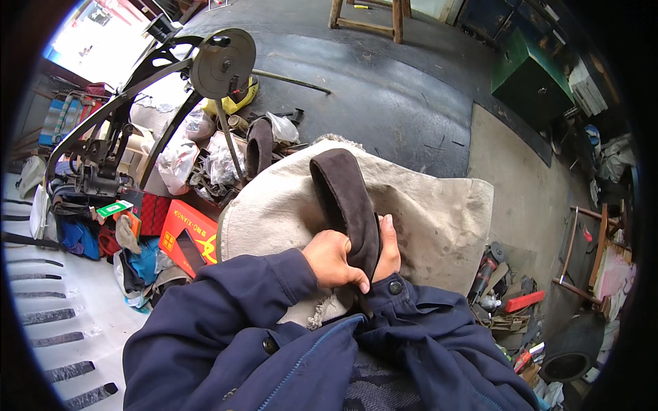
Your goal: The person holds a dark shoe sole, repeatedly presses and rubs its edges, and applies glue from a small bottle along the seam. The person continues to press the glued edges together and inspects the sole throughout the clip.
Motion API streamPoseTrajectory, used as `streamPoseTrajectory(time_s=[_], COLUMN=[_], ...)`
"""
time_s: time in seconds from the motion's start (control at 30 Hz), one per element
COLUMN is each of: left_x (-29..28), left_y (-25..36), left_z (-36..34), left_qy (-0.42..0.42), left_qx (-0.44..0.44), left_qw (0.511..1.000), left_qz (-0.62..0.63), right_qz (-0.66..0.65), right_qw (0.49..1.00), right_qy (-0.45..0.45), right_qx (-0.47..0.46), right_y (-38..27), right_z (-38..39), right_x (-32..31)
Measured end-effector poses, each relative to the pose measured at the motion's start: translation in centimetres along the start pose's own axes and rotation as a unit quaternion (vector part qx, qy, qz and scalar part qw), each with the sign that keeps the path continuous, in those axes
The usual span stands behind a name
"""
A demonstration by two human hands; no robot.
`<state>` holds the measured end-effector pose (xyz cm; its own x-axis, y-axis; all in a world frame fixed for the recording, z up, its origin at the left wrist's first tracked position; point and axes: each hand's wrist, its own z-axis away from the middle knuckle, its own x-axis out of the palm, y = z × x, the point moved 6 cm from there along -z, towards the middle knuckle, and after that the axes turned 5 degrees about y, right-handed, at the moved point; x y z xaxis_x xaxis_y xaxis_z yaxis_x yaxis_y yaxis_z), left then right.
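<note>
Two hands are closed on one dark suede shoe (pixel 345 198), which is held sole-up over a pale, stained cloth (pixel 432 212) spread across the lap. The left hand (pixel 332 259) is wrapped around the heel end of the shoe, fingers curled tight over its edge; the right hand (pixel 388 250) is pressed against the other side of the same end, mostly hidden behind the shoe, so only its thumb side is seen. The toe of the shoe is pointed away from the body. Beyond the cloth, a second dark shoe (pixel 259 145) is seen among plastic bags, a red box (pixel 186 231) lies just left of the cloth, and a metal wheel (pixel 222 63) on a black frame is raised farther off.
</note>
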<state>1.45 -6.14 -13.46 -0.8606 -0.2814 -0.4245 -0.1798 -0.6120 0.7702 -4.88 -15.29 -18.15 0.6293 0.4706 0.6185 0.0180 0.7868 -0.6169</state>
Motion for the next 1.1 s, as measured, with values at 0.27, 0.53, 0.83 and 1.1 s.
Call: streamPoseTrajectory(time_s=[0.27, 0.53, 0.83, 1.1], left_x=[0.4, 1.1, 0.6, 0.7], left_y=[-0.8, -2.1, -1.8, -1.4], left_z=[-0.6, -0.5, -0.5, -0.7], left_qy=[0.032, 0.036, 0.031, 0.039], left_qx=[0.023, 0.037, 0.007, 0.037], left_qw=[0.996, 0.992, 0.998, 0.994], left_qz=[0.080, 0.116, 0.054, 0.094], right_qz=[0.068, 0.092, -0.025, 0.096], right_qw=[0.996, 0.990, 1.000, 0.990], right_qy=[0.043, 0.082, 0.008, 0.060], right_qx=[-0.049, -0.071, 0.009, -0.080], right_y=[-0.6, -0.7, -0.5, -0.9], right_z=[-0.4, 0.0, 0.2, 0.1], right_x=[0.0, -0.3, 0.4, 0.1])
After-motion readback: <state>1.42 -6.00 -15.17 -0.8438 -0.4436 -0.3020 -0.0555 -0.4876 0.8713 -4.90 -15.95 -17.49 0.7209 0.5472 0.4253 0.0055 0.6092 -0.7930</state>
